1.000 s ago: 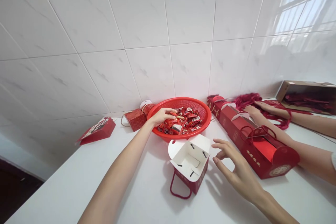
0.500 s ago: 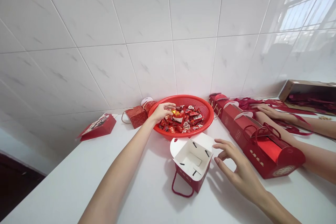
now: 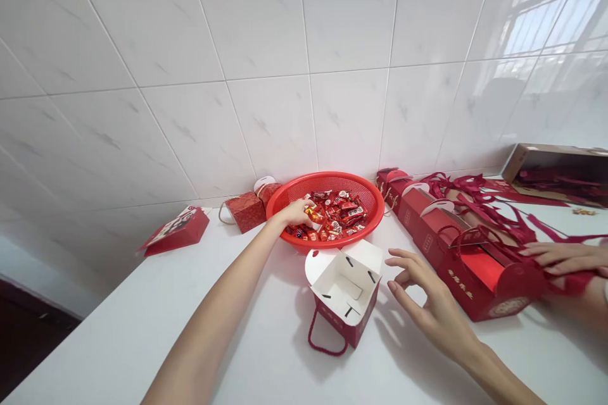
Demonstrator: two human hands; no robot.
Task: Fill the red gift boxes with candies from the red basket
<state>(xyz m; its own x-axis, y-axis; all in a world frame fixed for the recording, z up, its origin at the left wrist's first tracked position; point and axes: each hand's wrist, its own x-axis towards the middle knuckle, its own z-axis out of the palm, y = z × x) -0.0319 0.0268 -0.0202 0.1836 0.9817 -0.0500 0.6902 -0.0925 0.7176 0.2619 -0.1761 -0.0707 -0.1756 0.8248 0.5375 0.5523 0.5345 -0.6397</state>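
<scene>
My left hand reaches into the red plastic basket of wrapped candies. Its fingers are closed on a red-and-gold wrapped candy, partly hidden by them. In front of the basket stands an open red gift box, white inside, with its flaps up and a dark red rope handle hanging at the front. No candy shows inside it. Just right of this box, my right hand hovers with fingers curved and apart, holding nothing.
Closed red gift boxes stand in a row on the right. Another person's hand is beside them, among dark red ribbons. A cardboard box lies behind. Small red boxes and a red package sit left.
My left hand has moved lower and slightly left in the basket, with the red-and-gold candy. My right hand stays put. The other person's hand has come nearer, along the ribbons.
</scene>
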